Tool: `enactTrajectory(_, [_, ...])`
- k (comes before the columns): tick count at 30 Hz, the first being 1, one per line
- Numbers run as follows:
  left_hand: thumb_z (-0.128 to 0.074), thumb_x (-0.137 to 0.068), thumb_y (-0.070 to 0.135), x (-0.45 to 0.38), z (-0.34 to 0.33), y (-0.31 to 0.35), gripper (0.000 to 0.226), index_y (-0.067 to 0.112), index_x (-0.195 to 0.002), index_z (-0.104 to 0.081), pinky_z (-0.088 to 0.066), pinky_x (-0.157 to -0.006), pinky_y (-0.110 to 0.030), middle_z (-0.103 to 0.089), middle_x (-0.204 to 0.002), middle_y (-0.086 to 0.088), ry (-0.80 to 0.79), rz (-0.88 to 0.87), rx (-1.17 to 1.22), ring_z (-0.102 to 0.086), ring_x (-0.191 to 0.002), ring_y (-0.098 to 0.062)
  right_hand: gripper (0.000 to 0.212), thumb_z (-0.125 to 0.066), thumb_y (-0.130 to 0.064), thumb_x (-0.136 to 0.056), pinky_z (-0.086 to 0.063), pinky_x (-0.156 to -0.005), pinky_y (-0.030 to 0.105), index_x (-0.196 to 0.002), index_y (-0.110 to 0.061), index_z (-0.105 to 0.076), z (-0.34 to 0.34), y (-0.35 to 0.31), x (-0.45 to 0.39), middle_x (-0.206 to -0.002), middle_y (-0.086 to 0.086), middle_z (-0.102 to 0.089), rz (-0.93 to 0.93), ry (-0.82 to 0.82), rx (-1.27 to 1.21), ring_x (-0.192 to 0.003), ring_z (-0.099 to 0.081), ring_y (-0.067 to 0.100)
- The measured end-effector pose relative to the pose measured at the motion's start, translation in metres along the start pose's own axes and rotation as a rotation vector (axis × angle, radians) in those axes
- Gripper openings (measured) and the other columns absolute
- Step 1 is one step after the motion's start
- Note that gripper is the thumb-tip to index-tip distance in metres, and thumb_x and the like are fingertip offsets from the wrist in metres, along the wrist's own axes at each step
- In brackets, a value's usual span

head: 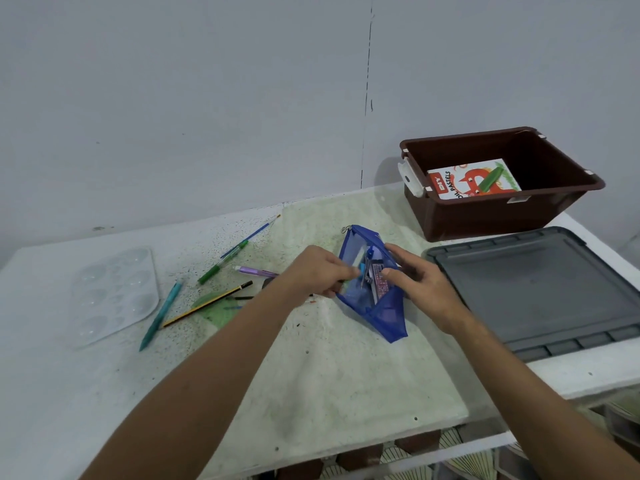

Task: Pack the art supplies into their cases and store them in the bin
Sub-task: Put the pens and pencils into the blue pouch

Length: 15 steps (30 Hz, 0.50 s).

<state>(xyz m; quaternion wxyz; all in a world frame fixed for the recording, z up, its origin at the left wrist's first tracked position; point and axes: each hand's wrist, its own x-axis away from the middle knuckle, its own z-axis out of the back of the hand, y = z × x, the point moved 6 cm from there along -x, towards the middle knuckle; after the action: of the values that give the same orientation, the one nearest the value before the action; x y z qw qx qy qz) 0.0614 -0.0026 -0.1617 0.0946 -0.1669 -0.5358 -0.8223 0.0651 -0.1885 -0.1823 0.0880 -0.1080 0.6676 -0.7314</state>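
Observation:
A blue mesh pencil pouch [384, 315] lies open in the middle of the table with several small supplies inside. My left hand [317, 271] pinches the pouch's left edge at the opening. My right hand [417, 284] holds the right edge, thumb at the opening. To the left lie loose pens and pencils: a teal pen [161, 315], a yellow-black pencil [207, 304], a green pen [223, 262], a blue brush [251, 236], a purple pen [256, 271] and a green protractor [218, 311]. The brown bin [498, 220] at back right holds an oil pastels box [472, 180].
A grey bin lid [540, 289] lies flat to the right of the pouch. A clear plastic paint palette [112, 292] sits at the far left. The table's front edge runs close below my forearms, and a wall stands behind.

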Motion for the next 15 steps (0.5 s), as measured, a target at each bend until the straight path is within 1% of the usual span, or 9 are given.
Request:
enactTrajectory(2, [-0.075,-0.081,0.035,0.001,-0.007,0.0,0.03,0.006,-0.088,-0.074,-0.047,-0.054,-0.023,-0.067,-0.071,-0.005,-0.004,-0.022,-0.022,-0.06,-0.061,-0.013,0.049,-0.064,-0.016,-0.09,-0.056,-0.083,0.025,-0.137,-0.023,-0.05,-0.002,0.001,-0.001,-0.122,-0.014,-0.06,-0.004,0.012,-0.004,-0.104,-0.062,0.002])
enactTrajectory(4, [-0.073,-0.083,0.034,0.002,-0.004,-0.003,0.025,0.009,-0.088,-0.074,-0.047,-0.054,-0.024,-0.068,-0.076,-0.005,0.022,-0.048,-0.031,-0.059,-0.064,-0.013,0.05,-0.064,-0.016,-0.089,-0.056,-0.085,0.028,-0.137,-0.021,-0.051,-0.005,0.001,-0.003,-0.127,-0.008,-0.061,-0.008,0.009,-0.026,-0.108,-0.062,0.008])
enactTrajectory(6, [-0.072,-0.084,0.028,0.001,0.012,-0.009,0.013,0.015,-0.086,-0.074,-0.049,-0.058,-0.026,-0.07,-0.081,-0.005,0.108,-0.085,-0.07,-0.06,-0.067,-0.013,0.05,-0.064,-0.017,-0.09,-0.056,-0.087,0.031,-0.137,-0.021,-0.05,-0.009,0.002,-0.004,-0.129,-0.005,-0.06,-0.017,-0.001,-0.045,-0.111,-0.061,0.011])
enactTrajectory(7, [-0.072,-0.084,0.026,0.001,0.024,-0.013,0.007,0.019,-0.084,-0.073,-0.052,-0.061,-0.026,-0.071,-0.083,-0.002,0.163,-0.103,-0.086,-0.062,-0.069,-0.012,0.05,-0.064,-0.018,-0.09,-0.056,-0.087,0.032,-0.137,-0.022,-0.05,-0.01,0.003,-0.005,-0.129,-0.005,-0.06,-0.022,-0.004,-0.05,-0.111,-0.061,0.012])
enactTrajectory(9, [-0.072,-0.083,0.024,-0.001,0.051,-0.025,0.002,0.022,-0.081,-0.072,-0.057,-0.073,-0.029,-0.071,-0.083,0.004,0.288,-0.117,-0.08,-0.066,-0.074,-0.01,0.049,-0.063,-0.02,-0.089,-0.056,-0.087,0.033,-0.137,-0.023,-0.051,-0.014,0.004,-0.007,-0.128,-0.004,-0.06,-0.031,-0.002,-0.061,-0.111,-0.061,0.012])
enactTrajectory(10, [-0.072,-0.083,0.024,-0.001,0.066,-0.032,0.003,0.021,-0.085,-0.072,-0.056,-0.078,-0.03,-0.071,-0.086,0.006,0.355,-0.118,-0.093,-0.067,-0.078,-0.011,0.049,-0.063,-0.02,-0.09,-0.057,-0.086,0.033,-0.137,-0.023,-0.051,-0.016,0.004,-0.007,-0.128,-0.004,-0.06,-0.036,-0.001,-0.061,-0.111,-0.061,0.012])
enactTrajectory(11, [-0.071,-0.083,0.024,-0.001,0.082,-0.039,0.008,0.019,-0.09,-0.072,-0.053,-0.08,-0.028,-0.071,-0.089,0.006,0.419,-0.113,-0.137,-0.066,-0.081,-0.011,0.049,-0.063,-0.021,-0.09,-0.057,-0.085,0.033,-0.137,-0.024,-0.051,-0.019,0.004,-0.009,-0.127,-0.004,-0.06,-0.041,-0.002,-0.059,-0.111,-0.06,0.013])
enactTrajectory(13, [-0.068,-0.085,0.024,0.0,0.111,-0.052,0.019,0.016,-0.102,-0.071,-0.044,-0.079,-0.022,-0.068,-0.097,0.003,0.537,-0.092,-0.266,-0.061,-0.085,-0.011,0.047,-0.062,-0.021,-0.09,-0.058,-0.081,0.031,-0.135,-0.026,-0.05,-0.023,0.003,-0.011,-0.126,-0.006,-0.059,-0.05,-0.002,-0.062,-0.109,-0.06,0.012])
enactTrajectory(15, [-0.065,-0.086,0.022,0.003,0.138,-0.066,0.022,0.014,-0.106,-0.07,-0.039,-0.081,-0.021,-0.068,-0.102,-0.002,0.625,-0.083,-0.352,-0.059,-0.091,-0.013,0.046,-0.061,-0.022,-0.09,-0.059,-0.078,0.029,-0.134,-0.028,-0.051,-0.029,0.001,-0.014,-0.125,-0.006,-0.059,-0.052,-0.009,-0.064,-0.108,-0.06,0.012])
